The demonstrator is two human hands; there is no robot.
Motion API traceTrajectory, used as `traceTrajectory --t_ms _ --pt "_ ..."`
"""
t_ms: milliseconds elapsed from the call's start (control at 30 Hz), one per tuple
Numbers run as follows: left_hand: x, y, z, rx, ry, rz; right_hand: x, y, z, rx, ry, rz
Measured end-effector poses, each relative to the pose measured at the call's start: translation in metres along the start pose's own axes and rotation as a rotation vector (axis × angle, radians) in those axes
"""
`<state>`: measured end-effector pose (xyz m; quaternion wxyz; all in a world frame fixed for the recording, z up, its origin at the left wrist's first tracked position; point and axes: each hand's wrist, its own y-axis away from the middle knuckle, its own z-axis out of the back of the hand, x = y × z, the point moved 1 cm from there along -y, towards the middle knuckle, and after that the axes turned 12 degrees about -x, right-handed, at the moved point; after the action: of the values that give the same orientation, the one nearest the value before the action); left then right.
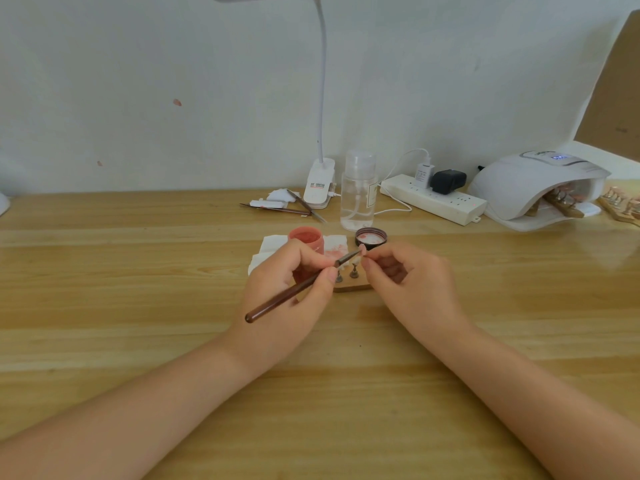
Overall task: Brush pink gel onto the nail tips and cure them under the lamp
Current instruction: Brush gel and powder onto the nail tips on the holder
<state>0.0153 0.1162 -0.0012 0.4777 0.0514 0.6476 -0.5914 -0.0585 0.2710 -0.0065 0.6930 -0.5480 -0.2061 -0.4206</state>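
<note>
The left hand (294, 289) has its grip pinched round a slender dark-brown wooden brush (298, 288), thumb and forefinger closing near the metal ferrule, the handle trailing toward 8 o'clock over the back of the hand. The bristle end points toward 2 o'clock and meets a small pale nail tip (362, 250) that the right hand (401, 275) holds in a fingertip pinch, grip curled tight on it. Just under the two hands, a small wooden holder block (353, 287) lies on the pale wooden counter (138, 271), with two little metal stands rising from it.

At 11 o'clock from the brush tip stands an open round jar of pink gel (306, 239), set on a white paper towel smeared with pink (334, 245). At 12 o'clock, touching distance from the right fingertips, lies the jar's dark round lid (370, 237), inside up. Behind it stands a clear plastic pump bottle (358, 192), and beside that the white clip base of a gooseneck desk lamp (320, 185), with spare brushes (298, 206) lying to its left. At 2 o'clock, well apart, a white power strip (433, 199) leads to a white curing lamp (533, 188), inside which wooden holders with nail tips (562, 202) sit; more such holders (623, 206) lie at the counter's right edge.
</note>
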Motion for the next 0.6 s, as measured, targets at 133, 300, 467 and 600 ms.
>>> traceTrajectory --t_ms 133,300,467,600 --pt "-0.0023 -0.0001 0.0036 0.000 0.031 -0.036 -0.0010 -0.0008 -0.0001 -0.010 -0.018 -0.017" --pt "0.0013 -0.0008 0.0023 -0.024 0.068 0.060 -0.0008 0.0000 -0.0010 -0.003 -0.031 -0.010" --pt "0.0042 -0.0013 -0.0006 0.013 0.084 0.091 -0.0002 0.0004 -0.0004 0.007 -0.017 0.014" --pt "0.0022 0.0002 -0.0011 0.030 0.033 0.050 -0.0011 0.0003 -0.0012 0.005 -0.057 -0.033"
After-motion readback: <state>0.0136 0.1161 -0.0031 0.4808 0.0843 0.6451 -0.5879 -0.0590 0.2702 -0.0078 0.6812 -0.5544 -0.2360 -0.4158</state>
